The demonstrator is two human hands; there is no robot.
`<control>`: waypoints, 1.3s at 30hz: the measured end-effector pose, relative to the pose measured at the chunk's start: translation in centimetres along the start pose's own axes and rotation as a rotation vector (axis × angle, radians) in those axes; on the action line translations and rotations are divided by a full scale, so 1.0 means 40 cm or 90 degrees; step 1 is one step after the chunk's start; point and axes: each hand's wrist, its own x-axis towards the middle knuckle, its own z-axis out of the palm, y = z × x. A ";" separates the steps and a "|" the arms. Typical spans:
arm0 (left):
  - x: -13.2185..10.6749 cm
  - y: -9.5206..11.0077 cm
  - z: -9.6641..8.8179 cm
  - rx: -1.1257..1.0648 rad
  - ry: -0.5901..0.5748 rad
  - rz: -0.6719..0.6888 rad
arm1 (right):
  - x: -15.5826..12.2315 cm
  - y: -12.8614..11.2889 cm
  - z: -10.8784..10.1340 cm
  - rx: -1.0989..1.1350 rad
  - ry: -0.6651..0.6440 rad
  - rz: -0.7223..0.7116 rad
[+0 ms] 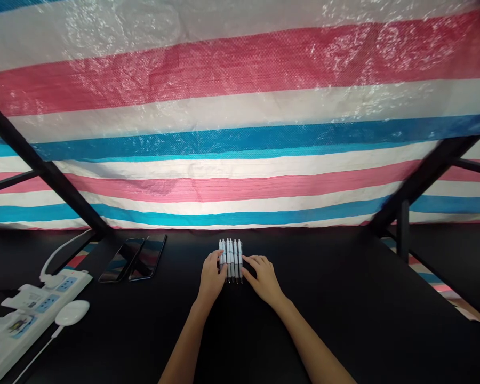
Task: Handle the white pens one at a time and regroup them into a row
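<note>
A row of several white pens point(231, 258) with grey lower parts lies side by side on the black table, tips toward me. My left hand point(212, 276) rests along the row's left side, fingertips near the upper barrels and thumb lower down against the edge pen. On the opposite side, my right hand point(266, 278) has its fingertips and thumb at the rightmost pen. Both hands have thumb and fingers apart, with the row between them. My left fingers cover part of the leftmost pen.
Two dark phones point(122, 260) lie on the table left of the pens. A white power strip point(50, 304) with plugs and cables sits at the left, beside a round white charger point(72, 312). Black metal posts point(418, 170) stand at both sides before a striped plastic sheet point(240, 106).
</note>
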 end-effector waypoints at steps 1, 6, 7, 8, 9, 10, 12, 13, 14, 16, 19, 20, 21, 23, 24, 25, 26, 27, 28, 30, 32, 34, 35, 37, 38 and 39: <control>-0.002 0.004 0.002 -0.003 -0.004 0.003 | 0.001 0.005 -0.004 0.002 0.001 0.007; -0.018 0.034 0.014 -0.032 -0.039 0.015 | 0.008 0.030 -0.026 0.015 0.023 0.051; -0.021 0.040 0.017 -0.045 -0.048 0.018 | 0.009 0.036 -0.031 0.024 0.027 0.061; -0.025 0.047 0.020 -0.061 -0.056 0.025 | 0.011 0.042 -0.036 0.033 0.032 0.072; -0.028 0.052 0.023 -0.074 -0.063 0.035 | 0.012 0.049 -0.041 0.039 0.036 0.082; -0.031 0.057 0.027 -0.082 -0.067 0.043 | 0.013 0.056 -0.045 0.042 0.041 0.091; -0.036 0.063 0.035 -0.087 -0.071 0.055 | 0.015 0.072 -0.053 0.037 0.048 0.105; -0.037 0.065 0.038 -0.086 -0.070 0.057 | 0.015 0.080 -0.055 0.027 0.052 0.115; -0.038 0.066 0.041 -0.083 -0.067 0.058 | 0.016 0.087 -0.057 0.015 0.053 0.125; -0.040 0.068 0.045 -0.080 -0.062 0.057 | 0.016 0.099 -0.059 -0.011 0.048 0.145; -0.040 0.070 0.047 -0.086 -0.056 0.056 | 0.013 0.107 -0.058 -0.043 0.024 0.156; -0.040 0.071 0.047 -0.090 -0.054 0.056 | 0.012 0.107 -0.056 -0.051 0.017 0.150; -0.040 0.071 0.047 -0.095 -0.053 0.056 | 0.011 0.107 -0.054 -0.059 0.011 0.142; -0.040 0.070 0.047 -0.103 -0.051 0.058 | 0.008 0.106 -0.049 -0.077 0.007 0.122; -0.039 0.069 0.047 -0.106 -0.052 0.059 | 0.006 0.106 -0.046 -0.087 0.007 0.115; -0.039 0.068 0.047 -0.109 -0.053 0.059 | 0.005 0.105 -0.043 -0.096 0.007 0.108; -0.038 0.066 0.046 -0.113 -0.055 0.058 | 0.004 0.106 -0.041 -0.105 0.007 0.102; -0.038 0.065 0.046 -0.117 -0.057 0.055 | 0.003 0.106 -0.038 -0.113 0.005 0.096; -0.037 0.064 0.046 -0.121 -0.058 0.051 | 0.003 0.107 -0.036 -0.119 0.003 0.090; -0.036 0.061 0.045 -0.126 -0.061 0.046 | 0.002 0.108 -0.035 -0.123 -0.003 0.081; -0.035 0.059 0.044 -0.126 -0.063 0.044 | 0.001 0.110 -0.034 -0.122 -0.008 0.078; -0.034 0.057 0.043 -0.125 -0.065 0.046 | 0.001 0.113 -0.035 -0.120 -0.012 0.076; -0.033 0.056 0.042 -0.123 -0.066 0.047 | 0.002 0.115 -0.035 -0.121 -0.015 0.076; -0.031 0.054 0.039 -0.115 -0.067 0.054 | 0.002 0.118 -0.035 -0.135 -0.020 0.087; -0.030 0.053 0.037 -0.105 -0.065 0.059 | 0.003 0.120 -0.035 -0.148 -0.023 0.099; -0.029 0.051 0.035 -0.090 -0.060 0.063 | 0.003 0.122 -0.035 -0.163 -0.027 0.112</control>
